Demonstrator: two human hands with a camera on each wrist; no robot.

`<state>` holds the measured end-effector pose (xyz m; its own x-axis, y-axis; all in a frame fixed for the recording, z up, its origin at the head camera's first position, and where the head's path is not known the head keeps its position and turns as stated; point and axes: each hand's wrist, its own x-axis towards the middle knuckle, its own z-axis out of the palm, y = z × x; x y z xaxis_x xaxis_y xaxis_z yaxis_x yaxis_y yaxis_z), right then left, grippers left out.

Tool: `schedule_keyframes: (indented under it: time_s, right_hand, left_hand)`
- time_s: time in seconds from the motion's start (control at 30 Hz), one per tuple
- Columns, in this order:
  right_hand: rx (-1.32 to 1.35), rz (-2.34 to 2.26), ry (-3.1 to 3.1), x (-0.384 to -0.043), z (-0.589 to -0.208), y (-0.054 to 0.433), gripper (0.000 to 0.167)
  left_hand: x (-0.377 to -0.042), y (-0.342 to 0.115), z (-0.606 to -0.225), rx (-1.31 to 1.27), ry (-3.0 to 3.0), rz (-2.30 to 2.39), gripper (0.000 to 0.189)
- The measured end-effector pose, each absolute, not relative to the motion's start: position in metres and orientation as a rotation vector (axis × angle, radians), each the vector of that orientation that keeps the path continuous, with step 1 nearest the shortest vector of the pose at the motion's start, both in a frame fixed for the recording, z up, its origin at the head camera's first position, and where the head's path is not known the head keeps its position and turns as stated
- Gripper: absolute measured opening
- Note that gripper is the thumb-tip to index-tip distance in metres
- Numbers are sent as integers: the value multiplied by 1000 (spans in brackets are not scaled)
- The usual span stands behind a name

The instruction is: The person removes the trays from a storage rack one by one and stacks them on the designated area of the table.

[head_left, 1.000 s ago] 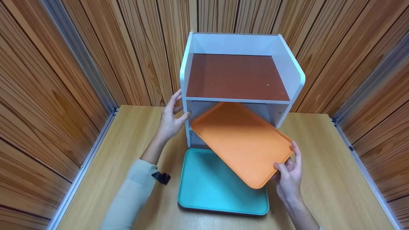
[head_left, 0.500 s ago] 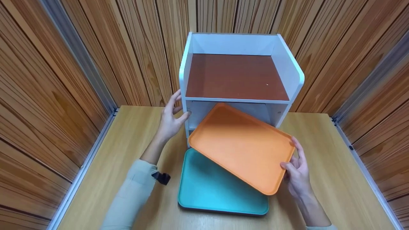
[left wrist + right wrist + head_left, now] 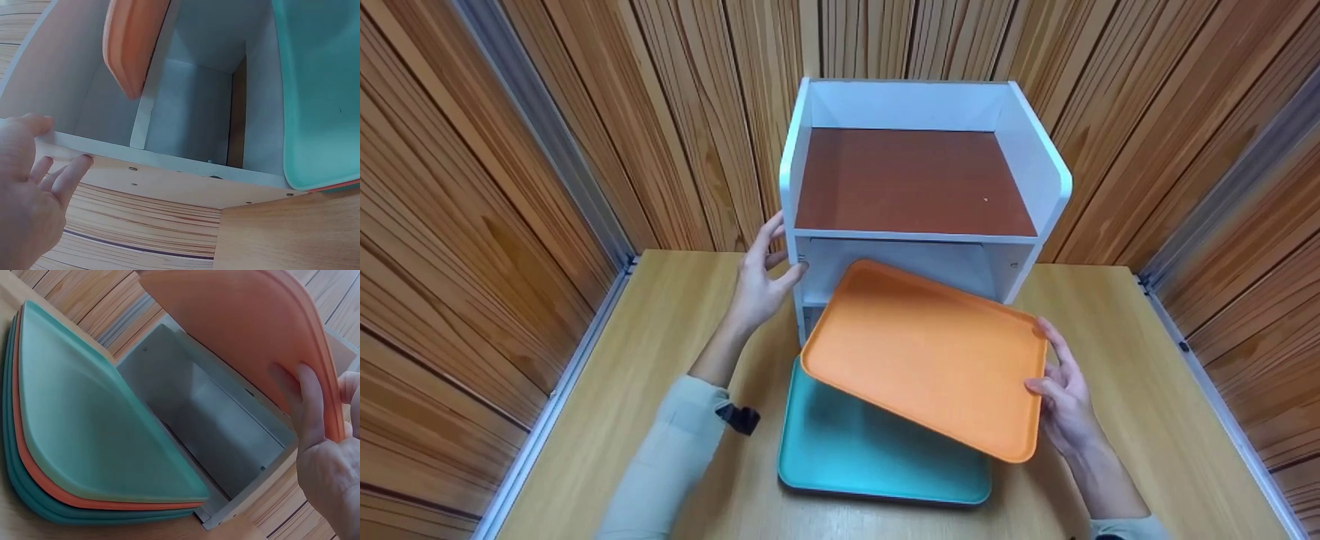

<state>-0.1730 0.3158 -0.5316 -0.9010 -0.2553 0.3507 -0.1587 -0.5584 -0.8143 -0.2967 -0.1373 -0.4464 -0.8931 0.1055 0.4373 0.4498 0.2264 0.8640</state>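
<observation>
My right hand [image 3: 1069,405] pinches the right end of an orange tray [image 3: 930,360], thumb on top and fingers underneath, as the right wrist view shows. The tray is tilted, its far left corner at the opening of a white shelf unit [image 3: 921,238]. Below it lies a stack of trays with a teal tray [image 3: 877,457] on top; an orange rim [image 3: 56,495] shows beneath that one in the right wrist view. My left hand [image 3: 761,285] grips the unit's left side panel [image 3: 163,163], thumb at the front edge and fingers along the outside.
The unit has a brown top shelf [image 3: 915,180] with raised white sides, and compartments below. It stands on a wooden table [image 3: 1125,375] against a wood-slat back wall [image 3: 915,37]. Metal rails [image 3: 562,382] run along both side walls.
The orange tray has come forward out of the upper compartment and turned more level across the view, its right end moving right with my right hand. My left hand stays put.
</observation>
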Motion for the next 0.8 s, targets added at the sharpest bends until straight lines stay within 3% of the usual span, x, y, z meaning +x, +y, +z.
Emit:
schedule_keyframes:
  time_s: [0.8]
  right_hand:
    - [-877,-2459,1012,-172,-532,329,91]
  left_hand:
    - [-297,-138,-447,-533,-2210,-1707,78]
